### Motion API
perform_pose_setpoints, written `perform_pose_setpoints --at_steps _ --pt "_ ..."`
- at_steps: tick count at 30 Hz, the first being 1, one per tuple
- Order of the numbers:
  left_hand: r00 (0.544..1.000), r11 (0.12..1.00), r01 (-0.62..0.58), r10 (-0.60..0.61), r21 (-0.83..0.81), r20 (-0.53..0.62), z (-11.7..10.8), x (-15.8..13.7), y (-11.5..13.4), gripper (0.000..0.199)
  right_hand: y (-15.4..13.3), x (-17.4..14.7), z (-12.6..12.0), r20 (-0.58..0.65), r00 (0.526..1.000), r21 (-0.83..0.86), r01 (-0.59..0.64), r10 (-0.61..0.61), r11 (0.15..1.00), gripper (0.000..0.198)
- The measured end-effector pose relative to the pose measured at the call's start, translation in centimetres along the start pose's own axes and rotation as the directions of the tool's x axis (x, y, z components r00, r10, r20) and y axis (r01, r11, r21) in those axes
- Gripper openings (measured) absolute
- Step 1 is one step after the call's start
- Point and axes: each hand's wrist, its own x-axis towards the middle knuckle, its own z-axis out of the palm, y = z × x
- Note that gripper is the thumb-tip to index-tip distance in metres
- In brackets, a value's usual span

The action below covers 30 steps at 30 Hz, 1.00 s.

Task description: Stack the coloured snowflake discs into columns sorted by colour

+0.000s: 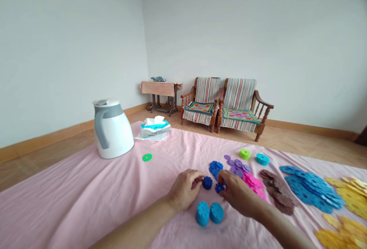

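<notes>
The dark-blue stack looks short, round and notched. The right hand pinches a matching flower-shaped disc; whether the half-curled left hand grips the stack is unclear.

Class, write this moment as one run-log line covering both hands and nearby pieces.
left hand: beside dark-blue stack | right hand: pinching dark-blue disc | nearer wearer: two light-blue stacks

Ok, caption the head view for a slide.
Left hand at a dark blue stack, right hand pinching a dark blue disc above pink cloth.
</notes>
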Motion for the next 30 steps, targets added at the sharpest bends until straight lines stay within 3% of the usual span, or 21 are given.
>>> perform_pose_setpoints --at_steps 5,10,16,22,30 --pt "1.0 0.999 0.017 -0.017 -0.033 0.017 -0.1 0.2 -0.1 0.029 0.5 1.1 -0.4 -0.057 0.986 0.223 -0.141 0.157 0.964 0.004" --pt "0.999 0.998 0.032 -0.032 -0.061 0.003 0.1 0.2 -0.3 0.028 -0.2 2.5 0.6 0.04 0.942 0.489 -0.31 0.333 0.816 0.011" --pt "1.0 0.997 0.03 -0.03 -0.075 0.01 0.0 0.2 -0.4 0.032 -1.0 3.6 2.3 0.118 0.886 0.618 -0.419 0.449 0.665 0.011" --pt "1.0 0.997 0.021 -0.02 -0.073 0.018 -0.1 0.1 -0.5 0.032 -0.2 4.6 3.1 0.108 0.855 0.601 -0.462 0.506 0.652 0.011" --pt "0.999 0.995 0.03 -0.028 -0.095 0.022 0.0 0.2 -0.4 0.028 0.2 4.5 3.5 0.095 0.88 0.59 -0.426 0.465 0.686 0.011"
